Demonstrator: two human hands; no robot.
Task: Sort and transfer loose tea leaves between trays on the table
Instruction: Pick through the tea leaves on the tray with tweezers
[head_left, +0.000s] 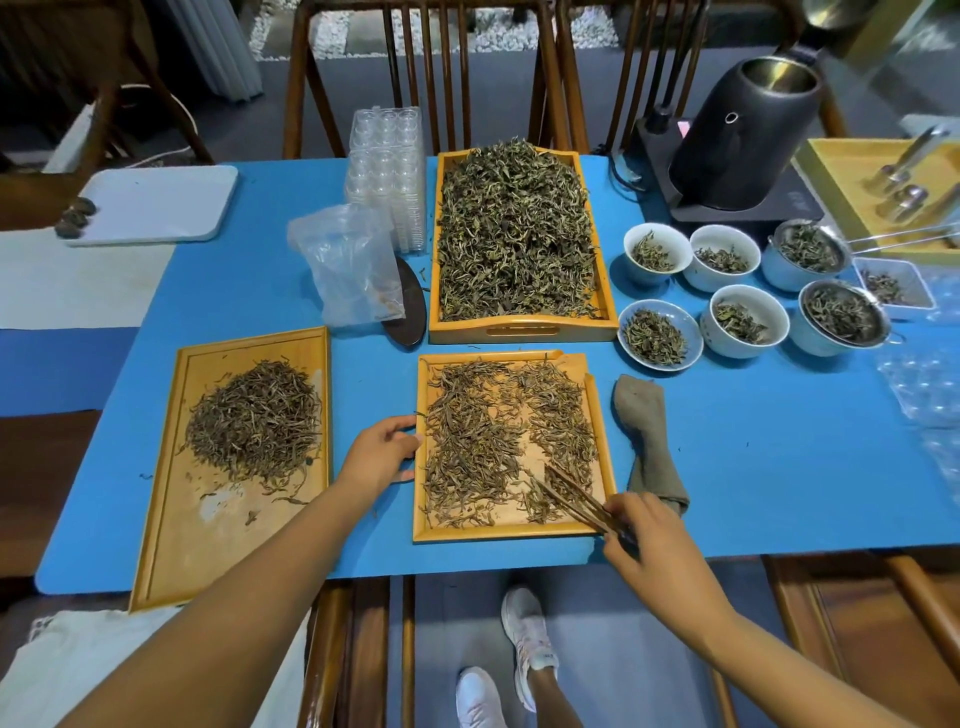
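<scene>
A small wooden tray (511, 531) lies in front of me with loose tea leaves (467, 441) spread thinly over it. My left hand (382, 454) rests against its left edge, fingers curled on the rim. My right hand (649, 540) holds wooden tweezers (574, 496) whose tips lie among the leaves at the tray's lower right. To the left, a long wooden tray (171, 519) carries a heap of sorted brown leaves (257, 418). Behind, a deep wooden tray (519, 330) is full of greenish leaves (514, 228).
Several white bowls (657, 254) with tea stand at the right, beside a black kettle (748, 135) on its base. A grey cloth (649, 441) lies right of the small tray. A plastic bag (353, 260), clear cup stacks (384, 166) and a white tray (156, 202) sit at the back left.
</scene>
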